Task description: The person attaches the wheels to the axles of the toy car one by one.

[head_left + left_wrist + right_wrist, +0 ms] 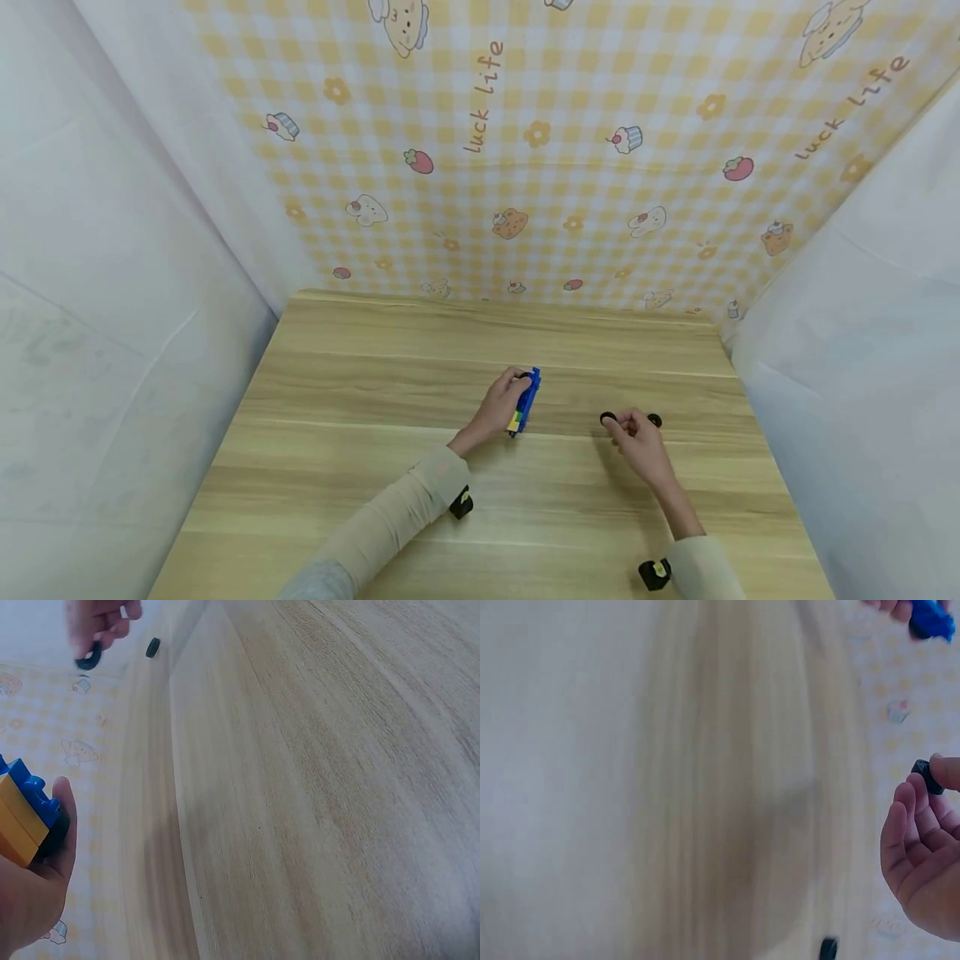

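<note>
My left hand [500, 407] grips a toy vehicle built of blue, yellow and green blocks [528, 402], held above the table. In the left wrist view the blue and yellow blocks [22, 806] show along with a black wheel [54, 836] low on their side. Off to the right, my right hand [640, 443] pinches a small black tyre [608, 418] between thumb and forefinger; the other fingers curl loosely. The same tyre [928, 777] appears at the fingertips in the right wrist view. A second black tyre [655, 420] lies on the table just beyond the right hand.
The wooden table [337, 375] ends at a yellow checked cloth [540, 183] along the back. White sheets hang at the left [112, 250] and right [885, 333]. Black camera units sit at both cuffs, the left one [462, 502] close over the table.
</note>
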{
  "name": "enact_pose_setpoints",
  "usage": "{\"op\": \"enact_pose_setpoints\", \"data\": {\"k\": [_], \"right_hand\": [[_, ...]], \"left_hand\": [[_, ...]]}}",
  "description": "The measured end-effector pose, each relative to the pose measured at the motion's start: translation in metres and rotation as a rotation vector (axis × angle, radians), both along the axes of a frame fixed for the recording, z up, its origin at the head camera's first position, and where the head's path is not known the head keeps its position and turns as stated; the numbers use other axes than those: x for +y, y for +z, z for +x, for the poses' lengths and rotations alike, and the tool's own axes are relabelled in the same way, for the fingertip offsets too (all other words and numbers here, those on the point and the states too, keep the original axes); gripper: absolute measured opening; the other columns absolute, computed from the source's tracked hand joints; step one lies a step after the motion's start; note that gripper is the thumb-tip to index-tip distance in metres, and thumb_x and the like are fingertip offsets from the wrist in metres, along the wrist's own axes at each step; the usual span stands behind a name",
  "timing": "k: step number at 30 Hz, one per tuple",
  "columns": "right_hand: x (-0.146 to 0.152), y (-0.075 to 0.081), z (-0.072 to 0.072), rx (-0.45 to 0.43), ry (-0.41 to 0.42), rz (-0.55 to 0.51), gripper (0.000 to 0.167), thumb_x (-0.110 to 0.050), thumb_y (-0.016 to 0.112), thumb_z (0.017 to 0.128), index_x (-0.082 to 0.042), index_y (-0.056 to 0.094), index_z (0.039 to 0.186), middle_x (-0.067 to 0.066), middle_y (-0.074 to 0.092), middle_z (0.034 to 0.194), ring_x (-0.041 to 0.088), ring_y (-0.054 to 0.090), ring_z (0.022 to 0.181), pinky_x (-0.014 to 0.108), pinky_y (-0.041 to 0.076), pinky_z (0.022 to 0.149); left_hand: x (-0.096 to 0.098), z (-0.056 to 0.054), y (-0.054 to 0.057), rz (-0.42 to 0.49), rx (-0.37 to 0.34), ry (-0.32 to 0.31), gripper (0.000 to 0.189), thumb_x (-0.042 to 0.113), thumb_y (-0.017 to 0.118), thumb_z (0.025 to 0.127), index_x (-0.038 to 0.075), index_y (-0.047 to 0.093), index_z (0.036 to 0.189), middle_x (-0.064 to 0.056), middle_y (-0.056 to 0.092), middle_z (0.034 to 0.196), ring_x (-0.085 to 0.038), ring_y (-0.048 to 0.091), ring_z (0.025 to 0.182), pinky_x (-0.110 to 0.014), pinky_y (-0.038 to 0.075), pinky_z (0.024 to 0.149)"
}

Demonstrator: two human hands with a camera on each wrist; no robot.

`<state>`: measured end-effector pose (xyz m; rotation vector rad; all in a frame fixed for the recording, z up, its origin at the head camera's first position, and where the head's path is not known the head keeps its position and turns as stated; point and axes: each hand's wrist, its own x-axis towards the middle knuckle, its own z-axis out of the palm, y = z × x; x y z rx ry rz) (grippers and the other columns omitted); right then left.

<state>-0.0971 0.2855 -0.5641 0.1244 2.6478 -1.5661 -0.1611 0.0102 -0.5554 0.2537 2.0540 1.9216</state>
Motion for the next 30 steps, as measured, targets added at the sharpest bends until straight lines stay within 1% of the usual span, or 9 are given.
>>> {"op": "enact_pose_setpoints", "data": {"k": [3,6,9,12,15,19,24,27,30], "right_hand": [[-0.017,0.010,-0.003,-0.004,0.039,-0.081,0.034,-0.034,0.064,0.098,-0.001,0.055,0.104,0.028,0.065,0.095,0.039,0.064,0.083,0.036,0.058,0.068],[-0.033,0.016,-0.007,-0.031,0.077,-0.151,0.033,-0.033,0.063,0.098,-0.002,0.055,0.106,0.025,0.067,0.097,0.038,0.065,0.086,0.034,0.058,0.070],[-0.047,0.022,-0.010,-0.054,0.119,-0.209,0.031,-0.030,0.062,0.100,-0.001,0.055,0.108,0.014,0.070,0.094,0.034,0.066,0.087,0.033,0.057,0.071],[-0.059,0.027,-0.012,-0.065,0.143,-0.270,0.028,-0.026,0.062,0.100,0.000,0.056,0.107,0.002,0.070,0.089,0.031,0.067,0.085,0.037,0.058,0.073],[-0.069,0.031,-0.015,-0.068,0.155,-0.327,0.028,-0.025,0.063,0.099,0.001,0.056,0.107,-0.002,0.070,0.087,0.025,0.068,0.083,0.040,0.059,0.074],[-0.079,0.036,-0.018,-0.076,0.168,-0.363,0.031,-0.027,0.064,0.099,0.001,0.057,0.109,0.004,0.071,0.090,0.027,0.069,0.085,0.043,0.059,0.079],[-0.084,0.037,-0.020,-0.082,0.167,-0.355,0.032,-0.028,0.062,0.100,0.002,0.057,0.110,0.011,0.071,0.094,0.034,0.069,0.091,0.047,0.059,0.083],[-0.086,0.036,-0.020,-0.082,0.159,-0.357,0.033,-0.028,0.061,0.100,0.003,0.057,0.112,0.021,0.069,0.099,0.027,0.070,0.088,0.047,0.059,0.083],[-0.087,0.036,-0.019,-0.083,0.153,-0.365,0.034,-0.028,0.060,0.101,0.003,0.057,0.112,0.028,0.067,0.105,0.018,0.070,0.086,0.047,0.059,0.085]], "left_hand": [[0.001,0.000,0.000,0.003,-0.013,-0.006,0.037,0.043,0.038,0.106,0.012,0.053,0.122,-0.011,0.061,0.088,-0.016,0.060,0.061,-0.057,0.056,0.064],[0.001,0.000,0.000,-0.001,-0.022,-0.008,0.038,0.044,0.039,0.106,0.013,0.054,0.123,-0.012,0.062,0.090,-0.017,0.061,0.062,-0.051,0.057,0.061],[0.002,0.000,0.000,-0.020,-0.022,-0.009,0.039,0.045,0.040,0.105,0.014,0.055,0.125,-0.010,0.062,0.092,-0.016,0.060,0.062,-0.042,0.056,0.057],[0.004,0.001,-0.001,-0.040,-0.027,-0.012,0.040,0.046,0.041,0.104,0.015,0.055,0.125,-0.011,0.063,0.095,-0.016,0.059,0.063,-0.033,0.052,0.053],[0.005,0.002,-0.002,-0.036,-0.040,-0.019,0.038,0.047,0.042,0.104,0.016,0.055,0.123,-0.015,0.065,0.101,-0.019,0.062,0.064,-0.028,0.051,0.052],[0.006,0.002,-0.003,-0.034,-0.033,-0.033,0.037,0.047,0.043,0.103,0.017,0.053,0.121,-0.018,0.067,0.105,-0.019,0.062,0.064,-0.029,0.051,0.053],[0.008,0.005,-0.002,-0.060,0.004,-0.067,0.040,0.050,0.039,0.104,0.017,0.054,0.120,-0.011,0.066,0.096,-0.015,0.057,0.061,-0.027,0.048,0.050],[0.008,0.007,-0.002,-0.053,0.018,-0.089,0.045,0.053,0.037,0.105,0.015,0.055,0.121,-0.009,0.063,0.090,-0.014,0.055,0.060,-0.025,0.047,0.051],[0.007,0.007,-0.003,-0.029,0.024,-0.108,0.047,0.053,0.037,0.105,0.013,0.054,0.123,-0.015,0.063,0.089,-0.016,0.057,0.062,-0.025,0.048,0.052]]}}
